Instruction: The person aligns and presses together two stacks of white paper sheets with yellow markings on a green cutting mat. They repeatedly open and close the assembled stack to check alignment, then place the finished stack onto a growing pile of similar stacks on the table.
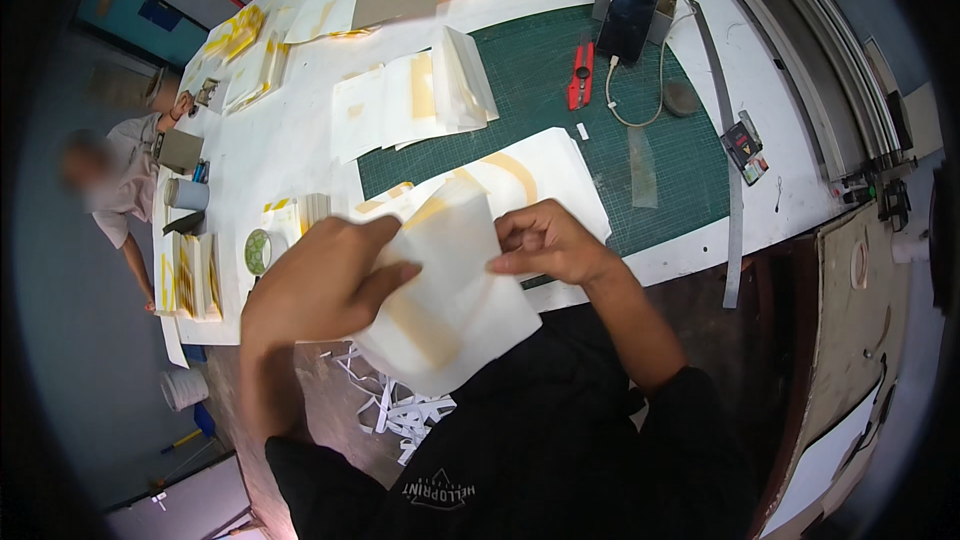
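Observation:
My left hand (335,280) pinches the left side of a thin white paper sheet (455,280) with a pale yellow print. The sheet is curved and held up in front of my body, over the table's near edge. At its right edge, the thumb and fingers of my right hand (552,245) are closed on it. Behind the sheet a stack of white printed sheets (572,175) lies partly on the green cutting mat (680,180). Farther back, a stack of folded sheets (410,95) rests across the mat's left edge, its leaves standing partly open.
On the mat lie a red utility knife (580,77) and a phone (630,15) on a grey stand, with a cable. A long metal ruler (735,240) runs along the right. A green tape roll (257,252) stands left. Another person (130,170) is at the far left. Paper strips (400,410) litter the floor.

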`<move>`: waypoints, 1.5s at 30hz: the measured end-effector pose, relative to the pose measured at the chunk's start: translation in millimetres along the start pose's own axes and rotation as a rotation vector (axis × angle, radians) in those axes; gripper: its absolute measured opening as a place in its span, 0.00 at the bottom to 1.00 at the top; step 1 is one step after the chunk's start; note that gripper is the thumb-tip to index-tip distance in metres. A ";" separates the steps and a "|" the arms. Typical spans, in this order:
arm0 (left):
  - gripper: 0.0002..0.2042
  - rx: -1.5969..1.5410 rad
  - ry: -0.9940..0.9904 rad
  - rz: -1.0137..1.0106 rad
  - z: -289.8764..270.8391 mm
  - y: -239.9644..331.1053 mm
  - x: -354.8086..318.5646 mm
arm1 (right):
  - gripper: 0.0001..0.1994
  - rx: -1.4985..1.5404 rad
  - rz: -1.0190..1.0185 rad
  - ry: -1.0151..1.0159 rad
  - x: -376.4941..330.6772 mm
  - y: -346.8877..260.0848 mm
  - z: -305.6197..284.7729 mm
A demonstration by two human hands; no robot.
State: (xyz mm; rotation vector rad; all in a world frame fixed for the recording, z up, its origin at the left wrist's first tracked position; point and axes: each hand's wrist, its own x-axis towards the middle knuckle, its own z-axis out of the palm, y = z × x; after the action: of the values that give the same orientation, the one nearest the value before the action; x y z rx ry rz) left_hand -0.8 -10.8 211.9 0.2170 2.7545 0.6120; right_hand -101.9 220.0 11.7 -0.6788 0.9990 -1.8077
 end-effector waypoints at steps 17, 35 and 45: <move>0.13 -0.090 0.533 -0.060 172.5 -48.8 94.5 | 0.16 -0.903 0.140 0.723 3.1 7.7 -69.6; 0.41 -0.854 0.755 -0.122 219.9 -61.1 103.8 | 0.32 -1.447 -0.202 0.592 -15.1 37.2 56.3; 0.36 -0.658 0.727 -0.153 213.2 -54.6 99.6 | 0.22 -1.688 0.121 1.354 -51.3 -5.7 -102.2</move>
State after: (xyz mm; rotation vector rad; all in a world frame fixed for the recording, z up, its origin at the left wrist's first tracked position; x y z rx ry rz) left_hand -28.2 43.9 -21.8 -0.4468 2.9379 1.7763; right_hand -163.5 303.0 -37.6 -0.0809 3.3963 -0.6812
